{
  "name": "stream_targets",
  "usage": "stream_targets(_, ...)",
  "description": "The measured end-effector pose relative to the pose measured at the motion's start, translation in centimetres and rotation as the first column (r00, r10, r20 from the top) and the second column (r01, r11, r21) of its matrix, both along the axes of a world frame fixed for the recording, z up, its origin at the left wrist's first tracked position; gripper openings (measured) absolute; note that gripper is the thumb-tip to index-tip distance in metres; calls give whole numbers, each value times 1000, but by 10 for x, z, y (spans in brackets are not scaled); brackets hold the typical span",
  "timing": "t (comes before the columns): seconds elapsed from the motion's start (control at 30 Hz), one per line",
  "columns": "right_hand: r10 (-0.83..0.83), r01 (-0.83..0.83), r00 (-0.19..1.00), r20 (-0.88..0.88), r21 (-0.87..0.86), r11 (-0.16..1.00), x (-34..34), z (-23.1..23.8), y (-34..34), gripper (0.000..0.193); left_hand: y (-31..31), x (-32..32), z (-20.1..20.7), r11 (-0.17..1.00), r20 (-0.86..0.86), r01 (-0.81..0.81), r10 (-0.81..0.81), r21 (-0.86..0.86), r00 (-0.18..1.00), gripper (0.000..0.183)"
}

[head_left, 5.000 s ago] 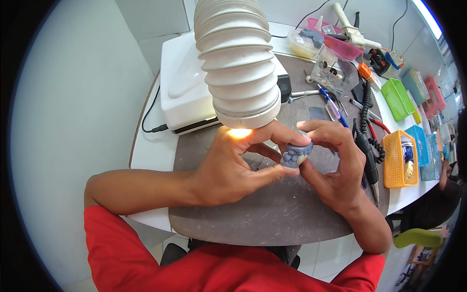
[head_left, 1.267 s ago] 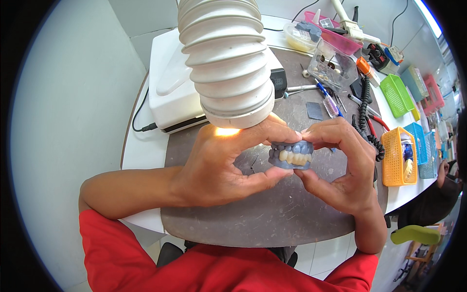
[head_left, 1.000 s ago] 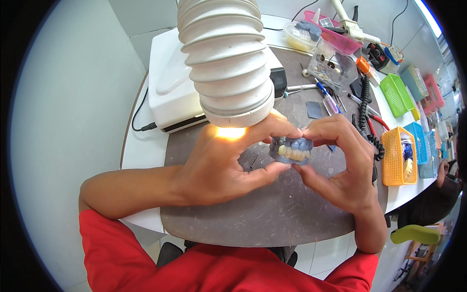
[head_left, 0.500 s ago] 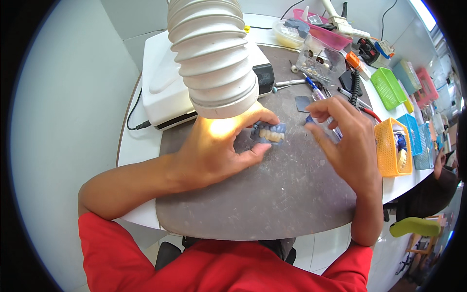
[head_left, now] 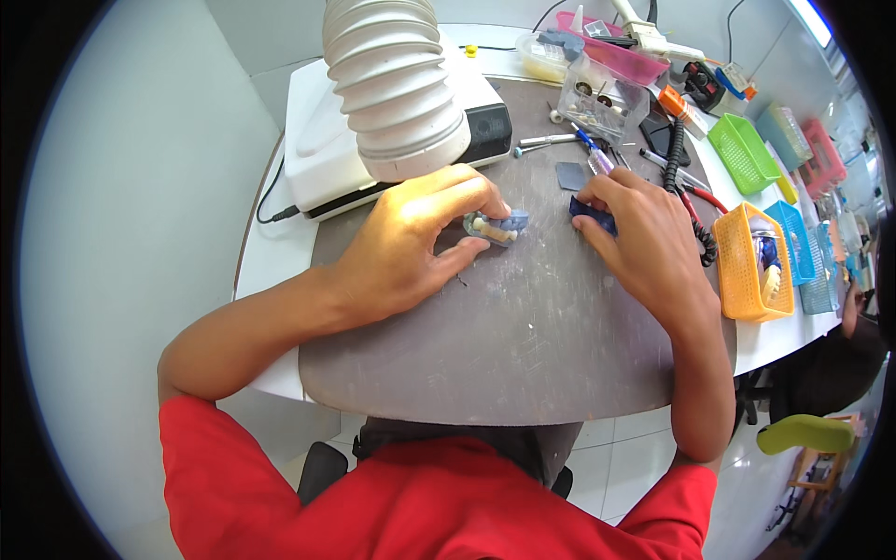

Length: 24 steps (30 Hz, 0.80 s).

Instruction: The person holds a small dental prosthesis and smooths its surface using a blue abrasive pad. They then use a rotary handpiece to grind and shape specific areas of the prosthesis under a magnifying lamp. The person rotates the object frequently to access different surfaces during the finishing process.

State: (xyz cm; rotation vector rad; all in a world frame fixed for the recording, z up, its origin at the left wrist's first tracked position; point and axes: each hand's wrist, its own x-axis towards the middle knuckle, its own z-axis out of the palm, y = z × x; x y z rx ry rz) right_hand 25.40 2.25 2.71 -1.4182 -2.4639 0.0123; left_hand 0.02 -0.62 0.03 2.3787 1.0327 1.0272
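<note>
My left hand [head_left: 397, 238] grips a blue-grey dental model [head_left: 514, 220] between thumb and fingers, low over the grey work mat [head_left: 504, 345]. Along the model's near side shows a row of cream-coloured teeth [head_left: 487, 230]. To the right, my right hand [head_left: 649, 238] is closed on a small dark blue piece, thin and sheet-like [head_left: 586, 213], pinched between thumb and forefinger. The two hands are apart. A small grey square [head_left: 570, 175] lies flat just beyond the right fingertips.
A ribbed white hose [head_left: 392, 84] hangs over my left hand, before a white box-shaped device [head_left: 313, 149]. Pens and metal tools [head_left: 551, 140] lie beyond my hands, near a clear box [head_left: 602, 107]. An orange basket [head_left: 742, 280] and a green basket [head_left: 742, 154] stand right.
My right hand has gone from spread fingers to a pinch on the dark blue piece. My left hand with the dental model appears slightly farther left and up.
</note>
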Motion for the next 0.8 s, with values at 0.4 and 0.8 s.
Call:
stream_targets(0.4, 176, -189, 941, -291, -19, 982, -1, -11, 5, 16, -18, -6, -4, 986, -129, 25, -4, 163, 992, 18)
stream_targets(0.8, -149, -290, 797, -585, -588, 755, -10, -18, 0, 24, -20, 9, -5, 997, -32, -76, 76, 8, 997, 17)
